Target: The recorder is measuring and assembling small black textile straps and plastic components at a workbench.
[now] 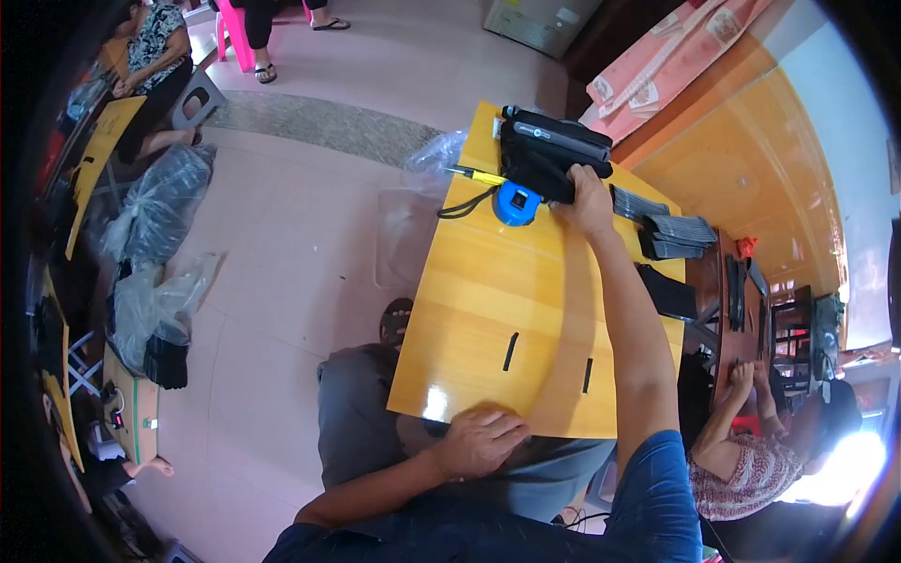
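At the table's far end my right hand is closed on the near edge of a black fabric pouch; its fingertips are partly hidden against the dark cloth. Beside the pouch lies a blue tape measure with a black wrist strap. A yellow pen-like tool with a thin dark tip rests just beyond it. My left hand lies on the near edge of the yellow table, fingers loosely bent and apart, with nothing in them.
Two short black strips mark the tabletop. Stacks of grey-black pieces and a flat black piece lie along the right edge. Clear plastic hangs by the far left corner. A co-worker sits at right, another person far left.
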{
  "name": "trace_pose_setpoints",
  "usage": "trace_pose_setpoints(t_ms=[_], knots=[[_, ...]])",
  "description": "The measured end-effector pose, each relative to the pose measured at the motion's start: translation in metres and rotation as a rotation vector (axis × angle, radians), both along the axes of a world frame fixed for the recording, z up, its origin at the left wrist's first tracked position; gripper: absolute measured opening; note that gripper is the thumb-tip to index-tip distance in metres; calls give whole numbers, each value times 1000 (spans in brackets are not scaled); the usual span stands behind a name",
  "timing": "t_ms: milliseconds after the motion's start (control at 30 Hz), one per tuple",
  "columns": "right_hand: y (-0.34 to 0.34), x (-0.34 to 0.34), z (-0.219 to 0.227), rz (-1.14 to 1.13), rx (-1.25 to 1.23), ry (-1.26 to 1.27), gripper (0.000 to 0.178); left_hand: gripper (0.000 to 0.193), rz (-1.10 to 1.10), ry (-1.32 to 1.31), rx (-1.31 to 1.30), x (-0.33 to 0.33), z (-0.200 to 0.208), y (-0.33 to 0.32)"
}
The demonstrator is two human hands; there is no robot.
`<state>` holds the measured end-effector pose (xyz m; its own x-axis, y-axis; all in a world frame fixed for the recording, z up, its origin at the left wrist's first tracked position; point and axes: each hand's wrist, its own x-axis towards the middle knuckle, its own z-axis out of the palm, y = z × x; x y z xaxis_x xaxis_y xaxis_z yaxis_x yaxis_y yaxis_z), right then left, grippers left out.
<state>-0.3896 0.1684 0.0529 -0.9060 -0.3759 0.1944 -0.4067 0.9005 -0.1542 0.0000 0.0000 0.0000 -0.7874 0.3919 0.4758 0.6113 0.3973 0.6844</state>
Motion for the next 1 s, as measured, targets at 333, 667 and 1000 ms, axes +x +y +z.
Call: trace_pose_setpoints(t_ms=[333, 667, 1000], knots=[[1, -5, 14, 75, -44, 2, 65, 25, -61, -277, 203, -16, 48, -31], [-60, 12, 36, -127, -9, 82, 42, 37, 409, -248, 152, -214, 53, -83], [-66, -27, 30, 207, -182, 106, 48, 52, 600, -224, -231, -331, 59, -73]])
